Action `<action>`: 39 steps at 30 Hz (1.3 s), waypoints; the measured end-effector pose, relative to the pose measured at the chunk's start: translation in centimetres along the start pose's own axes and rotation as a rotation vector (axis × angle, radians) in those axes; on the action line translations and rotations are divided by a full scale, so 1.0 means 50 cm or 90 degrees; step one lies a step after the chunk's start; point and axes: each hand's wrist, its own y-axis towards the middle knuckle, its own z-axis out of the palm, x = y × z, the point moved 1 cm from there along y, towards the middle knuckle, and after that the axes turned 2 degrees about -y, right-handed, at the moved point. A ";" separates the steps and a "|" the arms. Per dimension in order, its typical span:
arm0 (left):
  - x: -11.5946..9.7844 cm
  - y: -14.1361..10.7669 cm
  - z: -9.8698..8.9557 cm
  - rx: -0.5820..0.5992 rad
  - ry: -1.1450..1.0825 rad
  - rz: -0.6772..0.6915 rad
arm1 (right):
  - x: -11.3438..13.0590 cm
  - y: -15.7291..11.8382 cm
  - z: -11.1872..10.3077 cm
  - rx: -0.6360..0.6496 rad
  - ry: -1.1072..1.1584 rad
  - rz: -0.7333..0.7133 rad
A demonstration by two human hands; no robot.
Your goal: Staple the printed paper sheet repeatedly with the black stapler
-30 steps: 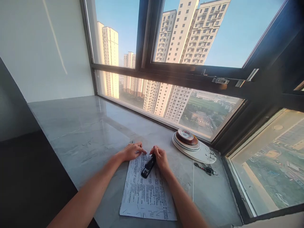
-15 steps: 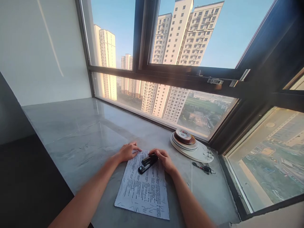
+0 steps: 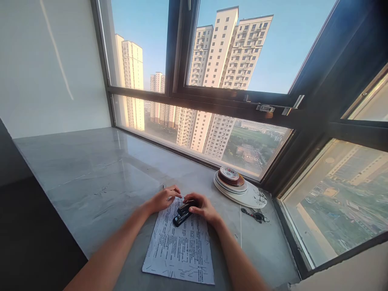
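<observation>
A black stapler [image 3: 181, 219] lies slantwise on a printed sheet of paper [image 3: 178, 252], its upper part standing slightly apart from its base at the front. My right hand [image 3: 202, 207] grips its rear end, fingers curled over the top and thumb along the near side. My left hand [image 3: 165, 199] rests by the sheet's upper left corner, fingers reaching toward the stapler, with a gap between thumb and forefinger. Whether anything tiny is at its fingertips I cannot make out. Just behind that hand, a small pale object pokes up, too small to name.
Stacked plates [image 3: 230, 182] sit on the grey stone sill [image 3: 87, 169] near the window, partly over a large white oval plate [image 3: 256, 198]. In front of them is a dark corded item with a ring [image 3: 258, 217]. A window latch [image 3: 266, 108] is above.
My right hand has shifted left over the stapler, its fingers reaching further over it. The left hand's fingers are more bent now. The whole view has shifted slightly.
</observation>
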 end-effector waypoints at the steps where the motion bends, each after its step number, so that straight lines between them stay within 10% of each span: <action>1: 0.001 0.000 0.003 0.024 -0.027 0.005 | 0.000 -0.001 -0.001 0.009 -0.028 -0.016; 16: 0.060 -0.003 0.011 -0.032 -0.049 -0.091 | -0.013 0.002 -0.016 -0.179 -0.138 -0.007; 23: 0.049 0.006 0.006 -0.129 -0.159 -0.195 | -0.037 0.002 -0.024 -0.257 0.023 0.039; 39: 0.042 0.006 0.017 -0.182 -0.567 -0.303 | -0.023 0.010 -0.023 -0.213 -0.024 0.046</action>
